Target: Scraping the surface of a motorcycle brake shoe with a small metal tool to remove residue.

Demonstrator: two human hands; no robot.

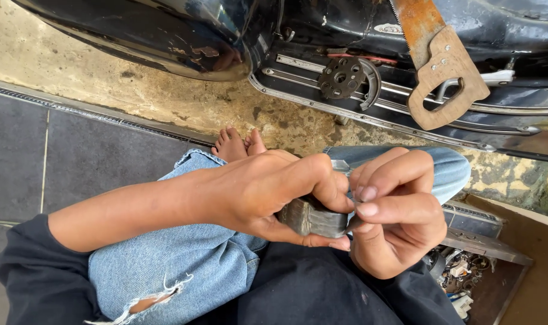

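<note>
Dark sleeve [33, 277] and torn blue jeans [165, 265] fill the foreground, the person sitting cross-legged with a rip at the knee showing skin. Just above the lap, the left hand [268, 192] is wrapped around a grey metal part [313, 218], thumb underneath and fingers curled over the top, clamped firmly on it. Right beside it, the right hand [394, 216] comes in from the other side, its fingers bunched together and pinched against the end of that same part; whatever sits between the fingertips is too small to make out. So the metal piece is held between both hands, over the lap, in the middle of the view.

Off to the right, low down, an open box [467, 271] holds a jumble of small parts. Beyond the hands, bare toes [238, 144] rest on the stained concrete floor [135, 90], next to dark tiles [75, 156]. Farthest back lies a black motorcycle body [165, 30] with chrome trim, a round perforated metal disc [342, 77] resting on it, and a rusty handsaw [436, 66] with a wooden handle propped across.
</note>
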